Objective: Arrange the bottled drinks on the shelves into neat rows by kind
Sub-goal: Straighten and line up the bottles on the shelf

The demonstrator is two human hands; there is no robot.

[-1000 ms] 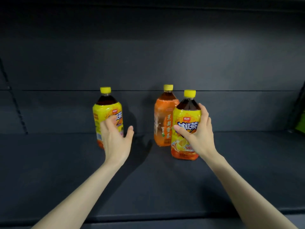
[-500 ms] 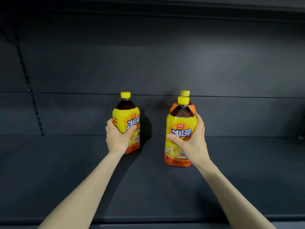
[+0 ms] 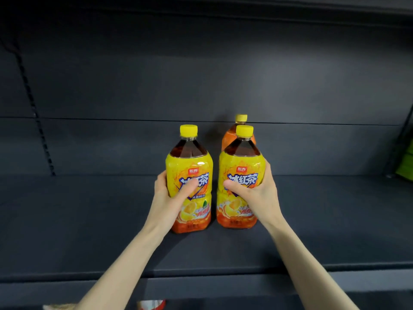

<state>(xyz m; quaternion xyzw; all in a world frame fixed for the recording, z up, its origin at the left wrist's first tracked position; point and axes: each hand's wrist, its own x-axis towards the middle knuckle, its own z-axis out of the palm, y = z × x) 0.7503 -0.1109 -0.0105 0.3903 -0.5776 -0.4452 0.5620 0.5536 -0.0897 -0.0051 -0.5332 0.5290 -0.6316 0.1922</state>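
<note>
Two yellow-labelled iced tea bottles with yellow caps stand upright side by side on the dark shelf (image 3: 89, 220). My left hand (image 3: 169, 198) grips the left bottle (image 3: 190, 166) round its middle, thumb across the label. My right hand (image 3: 257, 193) grips the right bottle (image 3: 240, 162) the same way. The two bottles are almost touching. Behind the right bottle stands an orange-labelled bottle (image 3: 230, 136), mostly hidden, with only its yellow cap and shoulder showing.
The shelf's front edge (image 3: 201, 270) runs across the bottom. A slotted upright (image 3: 35, 108) is at the left of the back panel. Something green (image 3: 405, 164) sits at the far right edge. A red and white object (image 3: 150, 304) peeks out below the shelf.
My left hand closed on the left bottle and carried it rightwards and forwards, beside the right bottle. The right bottle now hides most of the orange one.
</note>
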